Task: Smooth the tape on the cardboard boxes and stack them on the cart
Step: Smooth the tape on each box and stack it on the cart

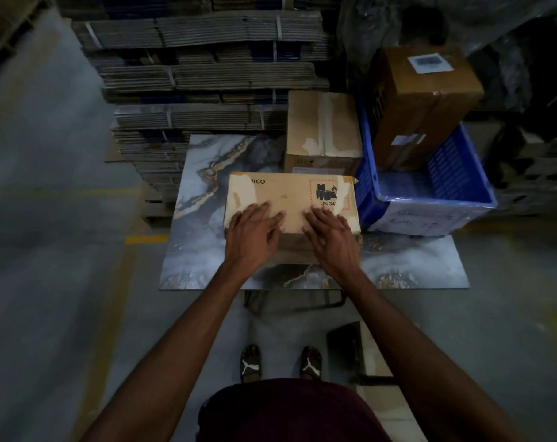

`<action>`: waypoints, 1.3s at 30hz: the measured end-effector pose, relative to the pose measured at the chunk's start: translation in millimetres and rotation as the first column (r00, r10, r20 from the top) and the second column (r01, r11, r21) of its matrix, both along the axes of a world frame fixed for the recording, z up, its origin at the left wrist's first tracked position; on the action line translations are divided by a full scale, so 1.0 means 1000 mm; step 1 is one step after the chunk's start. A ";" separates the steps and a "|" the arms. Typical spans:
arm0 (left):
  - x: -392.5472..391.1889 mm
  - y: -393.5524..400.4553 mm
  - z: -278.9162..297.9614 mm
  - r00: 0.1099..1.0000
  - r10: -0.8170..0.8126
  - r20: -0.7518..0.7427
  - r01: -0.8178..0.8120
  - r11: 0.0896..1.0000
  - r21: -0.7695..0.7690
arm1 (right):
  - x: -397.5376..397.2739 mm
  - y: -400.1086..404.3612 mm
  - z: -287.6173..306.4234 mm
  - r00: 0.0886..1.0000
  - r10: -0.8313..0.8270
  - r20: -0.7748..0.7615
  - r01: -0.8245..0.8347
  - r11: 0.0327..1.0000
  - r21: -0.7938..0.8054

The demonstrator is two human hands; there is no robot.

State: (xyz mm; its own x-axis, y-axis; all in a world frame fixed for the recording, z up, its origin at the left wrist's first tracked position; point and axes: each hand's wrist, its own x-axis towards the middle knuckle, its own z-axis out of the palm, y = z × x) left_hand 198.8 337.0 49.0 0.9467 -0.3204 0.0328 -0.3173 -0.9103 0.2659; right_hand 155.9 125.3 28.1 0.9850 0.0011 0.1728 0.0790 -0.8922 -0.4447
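Cardboard box (290, 202), printed with a battery hazard label (329, 194), flat on the marble-patterned table (207, 250); left hand (251, 232) and right hand (329, 236) rest spread-fingered on its near top edge, gripping nothing. Beyond the right hand: second taped box (323, 132). Right of it: blue plastic crate (430, 199) holding a tilted brown box (427, 103). Beyond both hands: bundled flattened cartons (204, 78).
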 end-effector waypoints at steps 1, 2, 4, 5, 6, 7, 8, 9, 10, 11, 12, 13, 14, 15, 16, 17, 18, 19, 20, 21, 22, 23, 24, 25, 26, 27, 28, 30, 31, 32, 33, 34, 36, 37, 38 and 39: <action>-0.003 0.000 -0.003 1.000 0.004 0.014 -0.004 1.000 -0.008 | -0.001 0.002 -0.002 1.000 -0.017 0.011 0.017 1.000 -0.002; -0.004 0.000 -0.006 1.000 0.008 0.020 -0.008 1.000 -0.015 | -0.001 0.005 -0.002 1.000 -0.028 0.014 0.028 1.000 -0.005; -0.002 0.000 -0.006 1.000 0.008 0.020 -0.007 1.000 -0.028 | 0.000 0.007 -0.001 1.000 -0.025 0.004 0.025 1.000 -0.006; 0.000 0.001 -0.004 1.000 0.001 0.017 -0.001 0.999 -0.033 | 0.002 0.005 0.001 1.000 -0.008 -0.008 0.008 1.000 -0.001; 0.003 0.003 -0.001 1.000 -0.005 0.015 0.006 0.999 -0.036 | 0.004 0.002 0.003 1.000 0.013 -0.018 -0.013 1.000 0.006; 0.006 0.006 0.000 1.000 -0.008 0.021 0.009 0.999 -0.041 | 0.006 -0.003 0.004 0.999 0.026 -0.022 -0.025 1.000 0.011; 0.008 0.010 -0.001 0.999 -0.004 0.036 0.006 0.999 -0.054 | 0.007 -0.008 0.005 1.000 0.022 -0.016 -0.022 1.000 0.015; 0.009 0.015 -0.004 0.998 0.007 0.057 -0.002 0.997 -0.082 | 0.006 -0.012 0.005 1.000 0.002 0.000 -0.002 1.000 0.024; 0.008 0.020 -0.008 0.997 0.022 0.074 -0.013 0.993 -0.118 | 0.004 -0.016 0.005 1.000 -0.022 0.019 0.022 0.999 0.038; 0.006 0.024 -0.013 0.996 0.031 0.082 -0.019 0.989 -0.149 | 0.002 -0.018 0.003 0.998 -0.043 0.034 0.042 0.998 0.054; 0.004 0.026 -0.018 0.996 0.030 0.086 -0.016 0.987 -0.161 | -0.001 -0.018 0.001 0.997 -0.057 0.044 0.054 0.996 0.065; 0.001 0.027 -0.022 0.995 0.022 0.094 -0.007 0.988 -0.156 | -0.003 -0.017 0.000 0.997 -0.060 0.048 0.057 0.996 0.069; 0.001 0.027 -0.025 0.995 0.012 0.099 0.002 0.989 -0.147 | -0.004 -0.016 -0.001 0.997 -0.059 0.046 0.056 0.996 0.069; 0.001 0.027 -0.025 0.995 0.004 0.097 0.010 0.989 -0.144 | -0.002 -0.015 0.001 0.998 -0.056 0.040 0.053 0.996 0.066; 0.003 0.027 -0.022 0.996 -0.001 0.091 0.015 0.989 -0.150 | 0.000 -0.016 0.003 0.998 -0.052 0.033 0.050 0.997 0.060; 0.007 0.027 -0.019 0.996 -0.006 0.085 0.020 0.987 -0.159 | 0.002 -0.018 0.006 0.998 -0.053 0.027 0.051 0.997 0.057; 0.011 0.029 -0.016 0.997 -0.008 0.076 0.021 0.985 -0.173 | 0.005 -0.021 0.008 0.998 -0.062 0.021 0.060 0.996 0.062; 0.014 0.030 -0.014 0.998 -0.002 0.065 0.015 0.981 -0.193 | 0.006 -0.025 0.009 0.997 -0.076 0.016 0.075 0.994 0.074; 0.016 0.033 -0.014 0.998 0.006 0.065 0.008 0.977 -0.214 | 0.005 -0.029 0.009 0.996 -0.090 0.013 0.089 0.992 0.086; 0.015 0.036 -0.016 0.997 0.014 0.081 0.005 0.973 -0.230 | 0.003 -0.032 0.008 0.995 -0.101 0.016 0.099 0.991 0.092; 0.013 0.037 -0.019 0.995 0.019 0.102 0.006 0.972 -0.236 | 0.000 -0.034 0.005 0.995 -0.101 0.025 0.098 0.991 0.090; 0.010 0.038 -0.023 0.992 0.020 0.123 0.009 0.972 -0.235 | -0.001 -0.035 0.002 0.995 -0.095 0.036 0.091 0.992 0.088; 0.008 0.038 -0.026 0.991 0.019 0.132 0.013 0.972 -0.233 | -0.003 -0.035 0.000 0.995 -0.090 0.045 0.086 0.993 0.086; 0.007 0.038 -0.028 0.991 0.018 0.133 0.015 0.971 -0.237 | -0.003 -0.035 -0.001 0.995 -0.088 0.047 0.084 0.993 0.081; 0.009 0.038 -0.028 0.991 0.019 0.130 0.013 0.970 -0.241 | -0.002 -0.034 -0.002 0.995 -0.086 0.044 0.083 0.994 0.076; 0.011 0.038 -0.027 0.992 0.021 0.125 0.010 0.971 -0.241 | 0.000 -0.034 -0.001 0.996 -0.086 0.037 0.083 0.993 0.078; 0.014 0.038 -0.025 0.993 0.019 0.119 0.010 0.971 -0.238 | 0.003 -0.035 0.001 0.996 -0.086 0.029 0.083 0.993 0.086; 0.022 0.041 -0.018 0.994 -0.004 0.108 0.028 0.975 -0.221 | 0.011 -0.038 0.006 0.996 -0.094 0.009 0.092 0.990 0.106; 0.024 0.042 -0.016 0.994 -0.018 0.108 0.040 0.978 -0.205 | 0.015 -0.040 0.008 0.994 -0.105 0.005 0.104 0.988 0.115; 0.025 0.043 -0.016 0.994 -0.024 0.106 0.045 0.978 -0.202 | 0.018 -0.042 0.009 0.993 -0.120 0.005 0.118 0.985 0.125; 0.025 0.042 -0.016 0.994 -0.020 0.108 0.043 0.975 -0.217 | 0.019 -0.043 0.009 0.991 -0.132 0.010 0.129 0.983 0.129; 0.023 0.042 -0.018 0.994 -0.009 0.112 0.036 0.970 -0.240 | 0.019 -0.043 0.007 0.990 -0.140 0.019 0.136 0.982 0.127; 0.018 0.041 -0.024 0.993 0.006 0.117 0.024 0.968 -0.250 | 0.014 -0.040 0.002 0.989 -0.142 0.046 0.136 0.985 0.109; 0.016 0.040 -0.025 0.993 0.011 0.121 0.019 0.969 -0.245 | 0.012 -0.039 0.000 0.989 -0.138 0.062 0.131 0.987 0.096; 0.016 0.040 -0.025 0.991 0.015 0.129 0.017 0.970 -0.241 | 0.012 -0.039 -0.001 0.989 -0.134 0.069 0.127 0.988 0.090; 0.018 0.040 -0.022 0.991 0.018 0.134 0.015 0.971 -0.240 | 0.014 -0.039 0.002 0.988 -0.137 0.067 0.130 0.987 0.096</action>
